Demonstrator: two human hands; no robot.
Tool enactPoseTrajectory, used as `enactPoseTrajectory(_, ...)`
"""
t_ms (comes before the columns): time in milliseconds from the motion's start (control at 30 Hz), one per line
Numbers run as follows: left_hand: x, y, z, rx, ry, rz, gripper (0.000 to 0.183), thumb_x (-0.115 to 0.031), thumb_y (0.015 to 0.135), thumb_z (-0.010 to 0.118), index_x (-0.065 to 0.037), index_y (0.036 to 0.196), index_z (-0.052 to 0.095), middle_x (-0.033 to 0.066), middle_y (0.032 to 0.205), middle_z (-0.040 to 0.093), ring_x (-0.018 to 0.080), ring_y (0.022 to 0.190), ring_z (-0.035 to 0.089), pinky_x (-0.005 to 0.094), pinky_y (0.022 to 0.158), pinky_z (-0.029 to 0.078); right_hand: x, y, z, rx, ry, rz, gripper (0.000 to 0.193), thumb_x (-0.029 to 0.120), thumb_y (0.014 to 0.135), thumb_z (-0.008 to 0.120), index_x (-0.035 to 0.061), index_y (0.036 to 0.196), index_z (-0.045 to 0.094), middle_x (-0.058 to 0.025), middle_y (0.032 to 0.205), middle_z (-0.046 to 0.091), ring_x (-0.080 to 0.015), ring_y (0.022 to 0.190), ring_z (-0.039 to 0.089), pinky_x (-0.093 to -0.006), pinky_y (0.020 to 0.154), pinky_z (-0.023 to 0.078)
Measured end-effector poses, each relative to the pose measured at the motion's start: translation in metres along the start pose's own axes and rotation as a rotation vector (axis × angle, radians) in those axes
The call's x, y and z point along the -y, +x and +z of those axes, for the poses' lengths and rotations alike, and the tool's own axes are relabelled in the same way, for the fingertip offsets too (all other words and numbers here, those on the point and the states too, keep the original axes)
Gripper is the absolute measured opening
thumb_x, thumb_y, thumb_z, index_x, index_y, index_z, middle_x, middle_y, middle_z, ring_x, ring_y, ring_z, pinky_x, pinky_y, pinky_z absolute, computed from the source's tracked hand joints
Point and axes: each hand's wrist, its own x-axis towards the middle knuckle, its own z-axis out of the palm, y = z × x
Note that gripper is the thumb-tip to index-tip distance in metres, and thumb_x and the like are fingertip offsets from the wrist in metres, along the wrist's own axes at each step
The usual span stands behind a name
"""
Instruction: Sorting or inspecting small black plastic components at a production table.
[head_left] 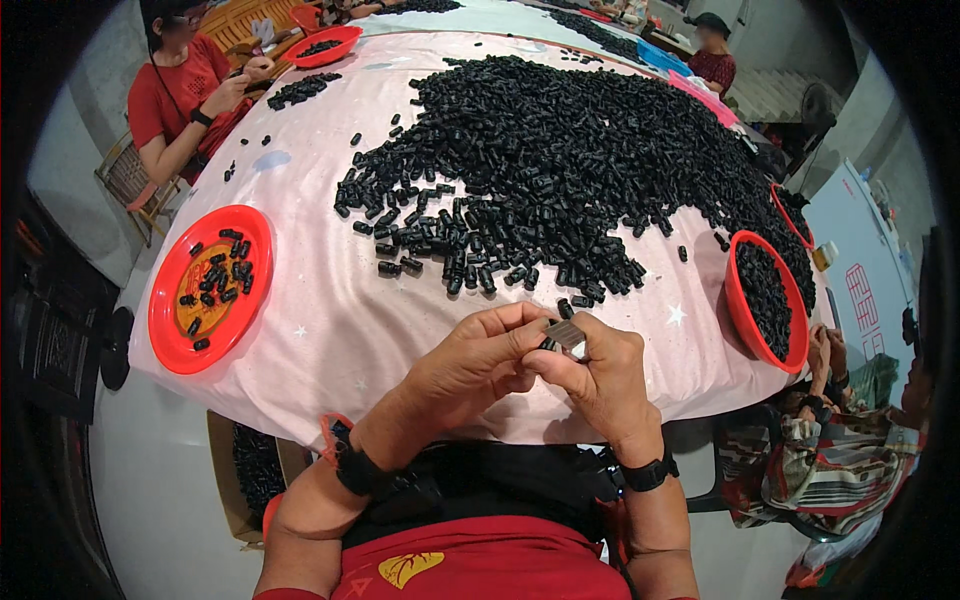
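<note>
Above the near edge of the table my two hands meet. My left hand (475,355) is closed in a pinch on a small black plastic part (547,343), most of it hidden by the fingers. Between the thumb and fingers of my right hand (605,375) is a flat grey metal blade (566,334), its edge against or close to the black part. Just beyond the fingertips lie a few loose black parts, at the front of a wide pile of short black cylindrical parts (540,170).
A red plate (165,335) with several black parts stands at left, a full red bowl (738,310) at right. Pink starred cloth (330,350) covers the table. People sit at far left (180,100), far right (712,65) and near right (830,450). Below left is a cardboard box (225,480).
</note>
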Motion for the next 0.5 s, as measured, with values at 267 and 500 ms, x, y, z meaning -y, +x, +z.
enactPoseTrajectory(267,-0.005,-0.001,0.001,-0.013,-0.02,-0.022,0.027,-0.024,0.093,0.058,-0.007,0.114,0.056,-0.0026,0.09,0.06,0.0022,0.074,0.058,0.0166,0.066,0.05,0.005,-0.001,-0.002,-0.027,0.085,0.046,0.035,0.032,0.075,0.078,0.0034,0.078,0.059,-0.0082,0.061,0.061,-0.0141,0.051,0.059,-0.0258,0.046,0.045)
enactPoseTrajectory(500,-0.005,0.0,0.008,-0.063,-0.027,0.01,0.017,-0.021,0.094,0.058,-0.009,0.106,0.057,-0.0073,0.082,0.053,0.0009,0.065,0.046,0.0154,0.06,0.04,0.016,0.003,0.001,-0.145,0.312,0.091,0.02,0.015,0.082,0.071,0.0013,0.092,0.06,-0.0026,0.071,0.063,-0.0051,0.065,0.057,-0.0198,0.057,0.045)
